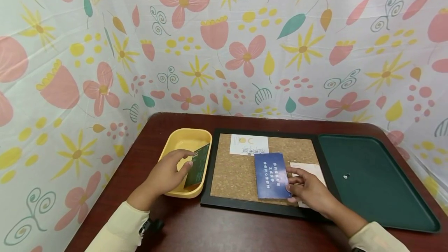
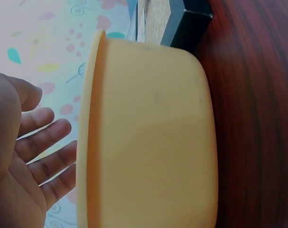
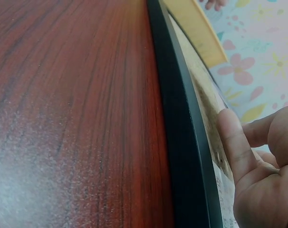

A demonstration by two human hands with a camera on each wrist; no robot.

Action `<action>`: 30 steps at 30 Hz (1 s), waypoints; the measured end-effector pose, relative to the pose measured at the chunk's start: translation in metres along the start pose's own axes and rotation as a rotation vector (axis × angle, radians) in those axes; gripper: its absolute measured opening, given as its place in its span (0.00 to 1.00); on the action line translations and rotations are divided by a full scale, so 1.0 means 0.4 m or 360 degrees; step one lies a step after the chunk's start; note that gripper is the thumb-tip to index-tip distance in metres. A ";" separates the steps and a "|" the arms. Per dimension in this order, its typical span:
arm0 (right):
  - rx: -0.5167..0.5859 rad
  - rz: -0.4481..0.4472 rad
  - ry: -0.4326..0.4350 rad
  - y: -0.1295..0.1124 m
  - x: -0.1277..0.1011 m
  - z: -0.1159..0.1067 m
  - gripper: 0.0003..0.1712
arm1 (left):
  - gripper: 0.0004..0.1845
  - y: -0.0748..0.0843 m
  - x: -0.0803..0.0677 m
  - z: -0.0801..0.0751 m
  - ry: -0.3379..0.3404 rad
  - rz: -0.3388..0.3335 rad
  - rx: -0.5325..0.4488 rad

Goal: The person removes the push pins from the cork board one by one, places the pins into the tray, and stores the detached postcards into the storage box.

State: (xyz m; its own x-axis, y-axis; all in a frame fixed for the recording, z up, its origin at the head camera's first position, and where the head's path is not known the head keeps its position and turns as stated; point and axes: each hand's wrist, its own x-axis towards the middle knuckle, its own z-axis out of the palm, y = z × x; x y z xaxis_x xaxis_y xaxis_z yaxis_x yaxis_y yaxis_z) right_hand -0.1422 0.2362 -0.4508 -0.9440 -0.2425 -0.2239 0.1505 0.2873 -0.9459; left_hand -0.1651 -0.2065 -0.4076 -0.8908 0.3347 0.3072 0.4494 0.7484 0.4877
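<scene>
right hand (image 1: 309,191) holds blue card (image 1: 271,178) to its left

On the worktop (image 1: 245,236), from left to right, stand a basin (image 1: 185,194), a framed board (image 1: 231,178) and a tray (image 1: 374,193), close beside one another; a cloth (image 1: 245,88) hangs behind and to the left of them. In the basin's right half a booklet (image 1: 197,168) leans against the right wall. At the board's far edge lies a sheet (image 1: 245,141); in front of it, overlapping its near right corner, is a card (image 1: 271,176), and to the card's right another paper (image 1: 316,170) lies partly beneath the right hand (image 1: 311,191). The left hand (image 1: 166,174) is over the basin's left side. A small item (image 1: 346,175) sits on the tray's left half.
</scene>
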 end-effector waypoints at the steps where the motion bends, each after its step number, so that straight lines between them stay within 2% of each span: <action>1: -0.0008 -0.0001 -0.0002 0.000 0.000 0.000 0.38 | 0.16 -0.003 -0.001 -0.002 0.0012 -0.0011 -0.0004; 8: -0.0004 0.0033 0.0034 -0.005 0.003 0.003 0.37 | 0.14 -0.033 -0.006 -0.013 0.0122 -0.0119 0.0002; 18: 0.0002 0.0026 0.0039 -0.001 0.002 0.006 0.37 | 0.10 -0.082 -0.017 -0.008 0.0374 -0.0303 0.0034; 26: 0.0010 0.0019 0.0032 0.002 0.000 0.008 0.38 | 0.12 -0.100 -0.020 -0.011 0.0413 -0.0499 -0.0018; 30: 0.0014 0.0023 0.0036 0.002 0.000 0.007 0.38 | 0.12 -0.111 -0.022 -0.011 0.0438 -0.0518 -0.0026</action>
State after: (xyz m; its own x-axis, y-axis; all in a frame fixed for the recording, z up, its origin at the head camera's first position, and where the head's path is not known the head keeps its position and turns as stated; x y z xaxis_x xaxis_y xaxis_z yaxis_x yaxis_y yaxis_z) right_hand -0.1412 0.2339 -0.4521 -0.9481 -0.2173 -0.2320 0.1664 0.2826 -0.9447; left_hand -0.1769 -0.2453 -0.4284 -0.9364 -0.0845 0.3406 0.1505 0.7801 0.6073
